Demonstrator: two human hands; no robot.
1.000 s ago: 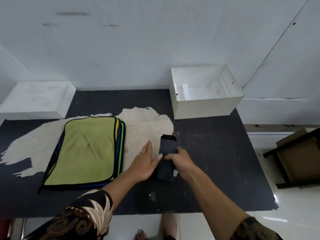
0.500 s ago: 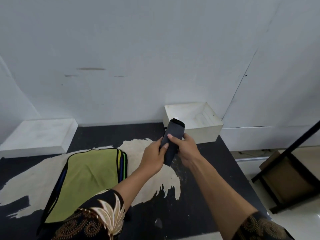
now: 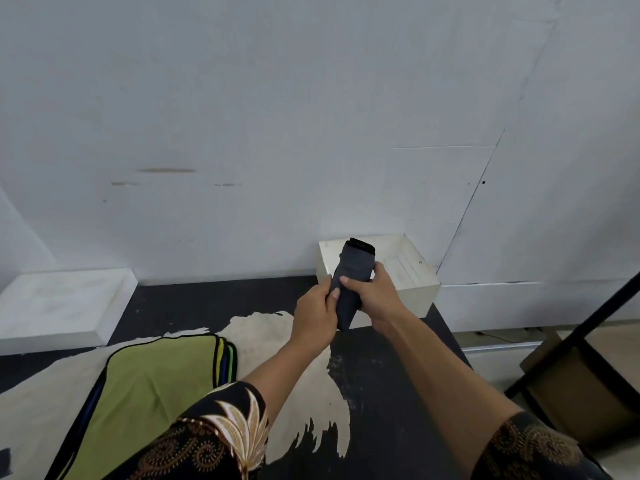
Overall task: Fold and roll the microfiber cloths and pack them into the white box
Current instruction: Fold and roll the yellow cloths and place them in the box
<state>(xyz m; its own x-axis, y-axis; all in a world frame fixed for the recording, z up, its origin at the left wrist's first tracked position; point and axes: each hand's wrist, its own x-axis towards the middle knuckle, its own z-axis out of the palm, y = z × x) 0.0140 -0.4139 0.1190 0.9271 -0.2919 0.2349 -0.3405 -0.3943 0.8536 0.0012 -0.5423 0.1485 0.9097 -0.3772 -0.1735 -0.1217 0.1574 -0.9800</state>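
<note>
Both hands, left (image 3: 317, 308) and right (image 3: 370, 294), grip a dark rolled cloth (image 3: 353, 271); boxy white box (image 3: 412, 292) behind.

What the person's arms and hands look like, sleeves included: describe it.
The left hand and right hand are bare: no gloves, rings or watch show. Forearms are uncovered. The left sleeve is black with brown dotted scrolls and a large cream leaf motif; the right sleeve is black with similar brown dotted swirls.
</note>
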